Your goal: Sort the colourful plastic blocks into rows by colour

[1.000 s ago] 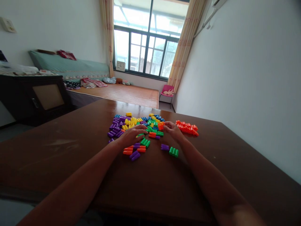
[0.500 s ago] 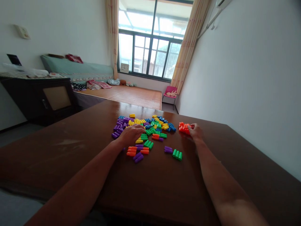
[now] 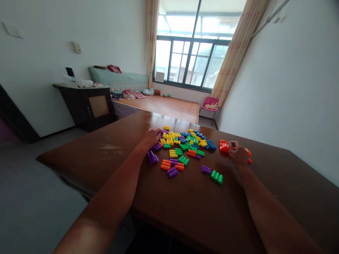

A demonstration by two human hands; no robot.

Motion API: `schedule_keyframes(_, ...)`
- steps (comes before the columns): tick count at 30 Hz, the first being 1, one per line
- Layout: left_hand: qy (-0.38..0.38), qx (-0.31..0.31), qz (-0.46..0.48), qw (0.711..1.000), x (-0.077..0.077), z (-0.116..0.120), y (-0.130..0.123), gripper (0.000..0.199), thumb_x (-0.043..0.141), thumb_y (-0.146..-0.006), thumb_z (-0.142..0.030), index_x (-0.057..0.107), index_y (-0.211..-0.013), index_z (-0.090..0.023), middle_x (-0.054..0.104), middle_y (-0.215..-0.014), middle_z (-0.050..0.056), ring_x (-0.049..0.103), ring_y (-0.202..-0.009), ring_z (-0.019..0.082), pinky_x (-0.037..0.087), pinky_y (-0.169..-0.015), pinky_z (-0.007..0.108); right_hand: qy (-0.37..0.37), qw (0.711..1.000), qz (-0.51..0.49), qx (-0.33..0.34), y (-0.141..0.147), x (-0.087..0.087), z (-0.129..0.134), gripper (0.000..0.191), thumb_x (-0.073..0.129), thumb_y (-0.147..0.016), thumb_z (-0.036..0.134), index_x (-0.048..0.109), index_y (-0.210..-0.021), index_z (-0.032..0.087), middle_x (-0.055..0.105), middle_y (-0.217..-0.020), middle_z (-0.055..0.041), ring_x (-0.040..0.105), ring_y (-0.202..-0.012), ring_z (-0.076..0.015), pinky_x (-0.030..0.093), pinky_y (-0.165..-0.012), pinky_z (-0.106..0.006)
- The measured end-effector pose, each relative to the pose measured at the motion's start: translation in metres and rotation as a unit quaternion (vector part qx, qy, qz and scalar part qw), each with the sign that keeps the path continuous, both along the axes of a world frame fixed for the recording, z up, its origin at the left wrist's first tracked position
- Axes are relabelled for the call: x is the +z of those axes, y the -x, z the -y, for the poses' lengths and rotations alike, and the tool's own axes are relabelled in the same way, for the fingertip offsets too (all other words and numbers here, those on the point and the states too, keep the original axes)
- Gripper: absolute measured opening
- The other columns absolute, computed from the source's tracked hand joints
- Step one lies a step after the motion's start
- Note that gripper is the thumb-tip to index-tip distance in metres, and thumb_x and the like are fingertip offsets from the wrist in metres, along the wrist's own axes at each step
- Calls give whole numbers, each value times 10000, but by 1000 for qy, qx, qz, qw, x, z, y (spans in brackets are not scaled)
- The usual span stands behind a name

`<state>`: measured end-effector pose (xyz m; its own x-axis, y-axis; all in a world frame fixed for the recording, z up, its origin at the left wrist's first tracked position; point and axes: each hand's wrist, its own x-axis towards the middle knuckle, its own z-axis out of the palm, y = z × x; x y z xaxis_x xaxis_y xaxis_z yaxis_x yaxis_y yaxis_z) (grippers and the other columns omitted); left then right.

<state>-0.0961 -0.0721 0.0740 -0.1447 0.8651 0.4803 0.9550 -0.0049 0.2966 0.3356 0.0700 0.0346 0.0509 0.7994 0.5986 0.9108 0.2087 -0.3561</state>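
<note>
My left hand (image 3: pixel 152 137) reaches over the far left of a loose pile, its fingers stretched over purple plastic blocks (image 3: pixel 158 146) shaped like short joined tubes. Below its wrist stands a purple block (image 3: pixel 153 157). My right hand (image 3: pixel 237 152) is low over the table, fingers bent, with a bit of orange showing at the fingertips. Just left of them lies a cluster of orange blocks (image 3: pixel 224 146); more orange pieces (image 3: pixel 249 152) show beyond the hand's right side. The palm side of both hands is hidden.
Yellow (image 3: pixel 171 137), blue (image 3: pixel 211 144) and green blocks (image 3: pixel 188 146) fill the pile on the brown table (image 3: pixel 185 201). Nearer lie a green block (image 3: pixel 217 177), a purple one (image 3: pixel 206 169) and a mixed orange-purple group. Behind stand a bed (image 3: pixel 169 106) and a pink chair (image 3: pixel 210 103).
The view has swung left. My left hand has moved to the far left of the pile, over purple blocks. My right hand has shifted right of the orange cluster, and orange pieces now show beyond it.
</note>
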Motion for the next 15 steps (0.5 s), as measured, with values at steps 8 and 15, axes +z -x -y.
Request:
schedule_keyframes(8, 155, -73, -95, 981, -14, 1, -7, 220, 596, -757, -341, 709, -933, -274, 690, -1020, 37, 626, -938, 208, 489, -803, 281, 3, 994, 33, 101, 32, 3, 24, 339, 416, -887, 402, 651, -990, 181, 700, -899, -97, 621, -735, -210, 408, -624, -300)
schedule_keyframes(15, 166, -148, -85, 971, 4, 12, -20, 250, 612, -755, -276, 697, -990, -261, 678, -1071, 36, 609, -994, 223, 471, -821, 282, 19, 963, 35, 268, 89, 20, 65, 294, 448, -907, 434, 643, -985, 229, 709, -927, -48, 636, -692, -174, 437, -630, -282)
